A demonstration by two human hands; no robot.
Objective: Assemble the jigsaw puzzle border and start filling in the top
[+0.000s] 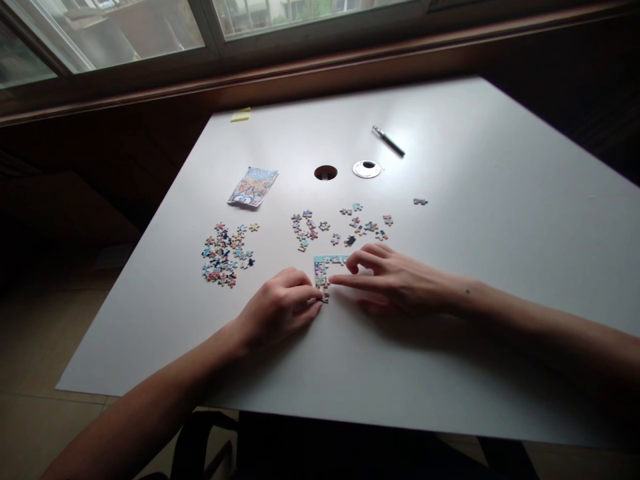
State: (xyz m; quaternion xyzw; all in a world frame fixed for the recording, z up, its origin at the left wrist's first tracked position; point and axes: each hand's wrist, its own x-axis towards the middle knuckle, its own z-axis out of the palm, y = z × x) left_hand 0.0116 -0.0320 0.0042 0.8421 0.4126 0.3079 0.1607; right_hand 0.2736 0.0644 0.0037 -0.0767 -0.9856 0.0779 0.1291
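A partly joined jigsaw puzzle [320, 269] lies on the white table, its pieces forming a corner with a light blue top strip and a left side running toward me. My left hand [283, 300] pinches a small puzzle piece [325, 300] at the near end of that side. On the other side, my right hand [395, 277] has its index finger stretched out, the tip at the inner edge of the joined pieces. Its other fingers are bent and apart, holding nothing I can see, and they cover part of the top strip's right end.
A heap of loose puzzle pieces [227, 257] lies to the left, with scattered pieces [313, 233] beyond the puzzle. Farther back are a picture leaflet [253, 187], a round table hole [325, 173], a silver ring cover [367, 169], a dark pen [389, 141] and a yellow note [241, 115].
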